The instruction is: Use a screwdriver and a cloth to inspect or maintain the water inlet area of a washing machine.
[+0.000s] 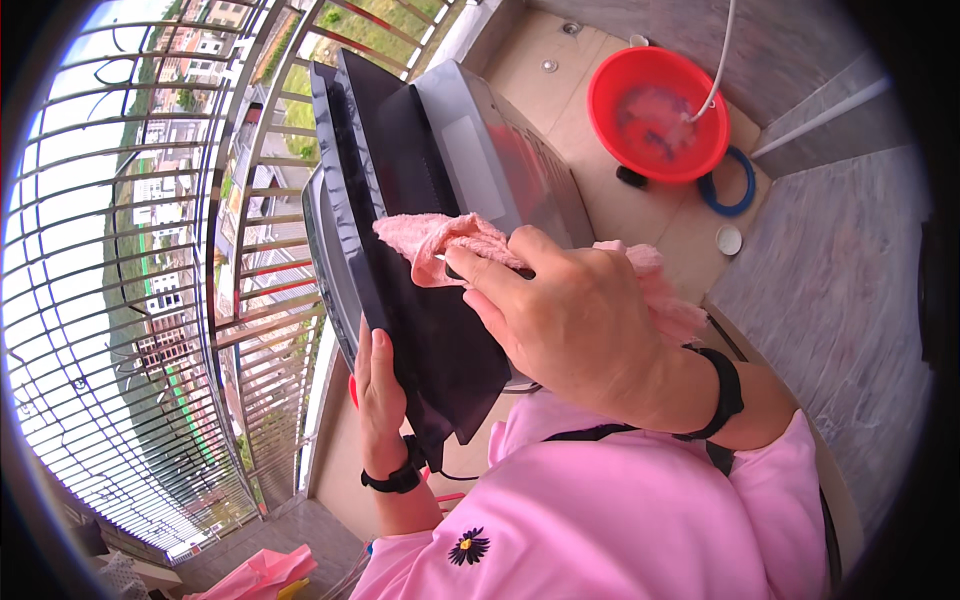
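Gripping the bunched pink cloth [440,240], the right hand [570,305] is curling its fingers closed around it, one end sticking out left over the dark panel [430,330], the other hanging right, beyond the wrist. The left hand [380,390] is touching the panel's near left edge, to the near left of the cloth, its visible fingers lying nearly straight; whether it is gripping the edge, I cannot tell. The panel's long left edge is running near the metal railing [213,200], leaving only a narrow gap. A grey machine [530,150] is standing on the panel's far right side. More room is opening farther right, where tiled floor [560,95] is stretching between the machine and a red basin [610,125]
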Motion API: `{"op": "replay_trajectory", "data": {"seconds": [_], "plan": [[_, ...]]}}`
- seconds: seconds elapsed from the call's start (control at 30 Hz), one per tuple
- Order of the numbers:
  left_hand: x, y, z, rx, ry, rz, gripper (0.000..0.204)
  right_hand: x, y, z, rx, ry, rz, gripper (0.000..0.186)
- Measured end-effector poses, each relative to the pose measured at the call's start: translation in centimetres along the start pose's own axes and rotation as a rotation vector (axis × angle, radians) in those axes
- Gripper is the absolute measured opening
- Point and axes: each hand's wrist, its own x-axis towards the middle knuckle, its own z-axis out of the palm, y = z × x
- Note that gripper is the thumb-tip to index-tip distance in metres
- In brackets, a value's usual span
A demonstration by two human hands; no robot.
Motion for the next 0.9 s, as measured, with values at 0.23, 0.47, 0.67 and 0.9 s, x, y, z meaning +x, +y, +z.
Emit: {"op": "replay_trajectory", "data": {"seconds": [0.23, 0.47, 0.67, 0.9], "plan": [[-0.5, 2.8, 0.4, -0.183, -0.035, -0.192, 0.049, -6.1, -0.9, -2.4, 0.246, -0.060, -0.038, 0.034], [0.1, 1.8, 0.5, -0.228, -0.107, -0.050, 0.046, -8.6, -4.1, -0.7, 0.032, 0.063, -0.088, 0.036], [1.3, 0.6, 0.1, -0.151, -0.137, 0.037, 0.042, -9.2, -5.0, -0.8, -0.001, 0.075, -0.166, 0.040], [1.1, 0.9, 0.6, -0.014, -0.046, 0.110, 0.042, -9.9, -5.9, -1.6, -0.092, 0.051, -0.190, 0.041]]}}
